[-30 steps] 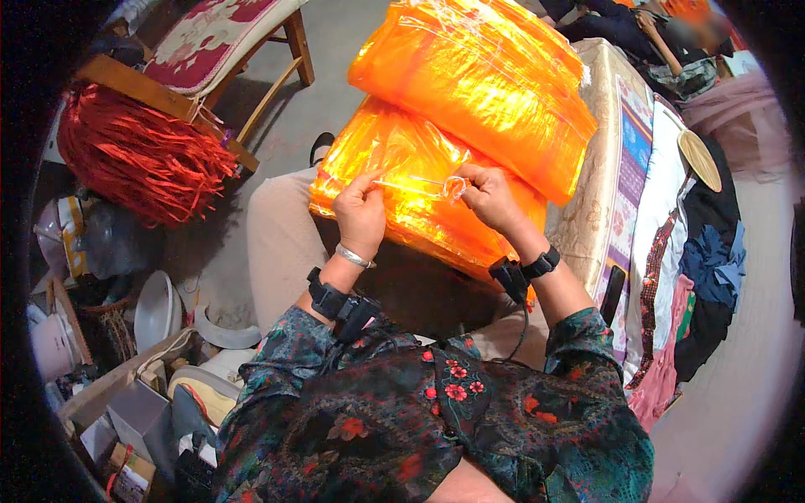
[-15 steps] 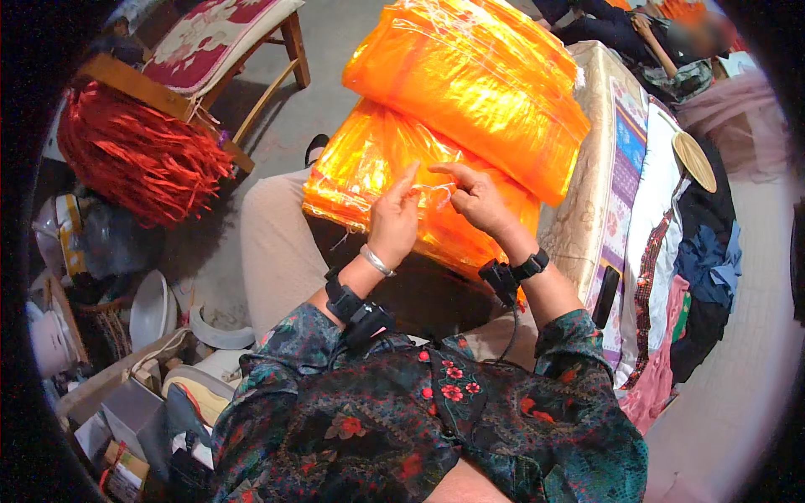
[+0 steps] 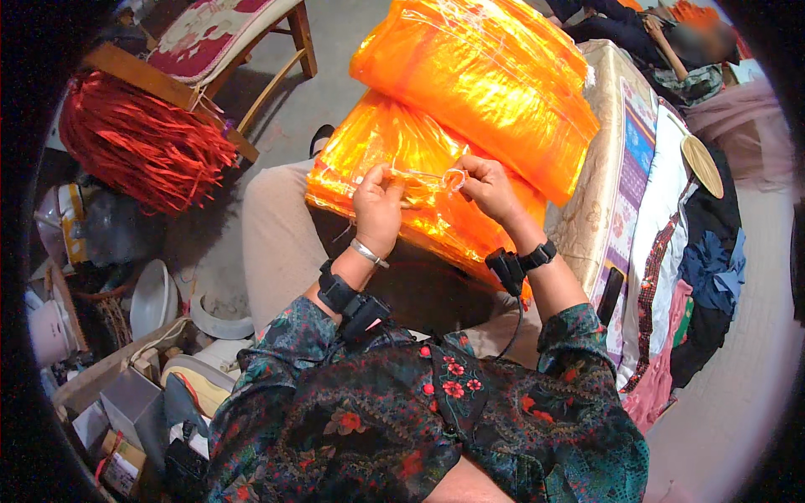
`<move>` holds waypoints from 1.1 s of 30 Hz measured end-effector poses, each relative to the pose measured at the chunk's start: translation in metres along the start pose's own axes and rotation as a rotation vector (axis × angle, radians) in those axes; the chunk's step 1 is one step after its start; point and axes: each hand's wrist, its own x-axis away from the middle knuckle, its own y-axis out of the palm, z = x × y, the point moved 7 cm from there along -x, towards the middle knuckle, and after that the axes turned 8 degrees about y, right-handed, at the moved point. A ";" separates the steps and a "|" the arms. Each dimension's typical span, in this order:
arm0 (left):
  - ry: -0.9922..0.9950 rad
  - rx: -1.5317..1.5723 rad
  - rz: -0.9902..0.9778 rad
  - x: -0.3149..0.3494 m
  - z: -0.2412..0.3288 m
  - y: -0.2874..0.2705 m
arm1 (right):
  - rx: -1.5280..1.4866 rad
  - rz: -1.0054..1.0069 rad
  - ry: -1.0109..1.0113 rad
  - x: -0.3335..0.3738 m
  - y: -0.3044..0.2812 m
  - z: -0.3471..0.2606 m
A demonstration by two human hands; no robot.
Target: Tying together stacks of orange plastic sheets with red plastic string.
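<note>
A stack of shiny orange mesh or plastic sheets (image 3: pixel 470 92) lies in front of me, its folded upper bundle set askew over the lower orange bundle (image 3: pixel 360 142). Above the lower bundle, my right hand (image 3: pixel 490 189) pinches a thin white string (image 3: pixel 454 178), which forms a small loop at the fingertips. My left hand (image 3: pixel 379 211) is closed on the string's other stretch, which runs between the two hands. Exactly how the left fingertips grip it is hard to see against the glare.
At left, red strips (image 3: pixel 151 142) hang from a wooden chair (image 3: pixel 277 92) with a patterned cushion. A bed edge (image 3: pixel 599 159) on the right bears a dark phone (image 3: pixel 610 295), a round fan (image 3: pixel 701 166) and clothes. Basins (image 3: pixel 154 306) and boxes (image 3: pixel 134 411) crowd the lower left. Another person (image 3: pixel 662 42) lies beyond.
My hands were close together with index fingers extended. Now they are farther apart, the left moved left, and the string is stretched between them with a loop at the right fingers.
</note>
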 end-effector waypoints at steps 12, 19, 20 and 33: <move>-0.100 -0.117 -0.008 0.008 0.004 0.018 | 0.352 0.126 -0.017 0.012 0.000 -0.038; 0.196 -0.521 -0.233 -0.010 0.007 0.042 | 0.137 0.051 -0.009 0.000 0.007 -0.015; 0.210 -0.573 -0.229 -0.010 0.007 0.043 | 0.105 0.023 0.013 0.000 0.007 -0.011; 0.408 -0.686 -0.220 0.027 0.048 0.067 | -0.175 -0.097 0.029 -0.007 -0.012 -0.021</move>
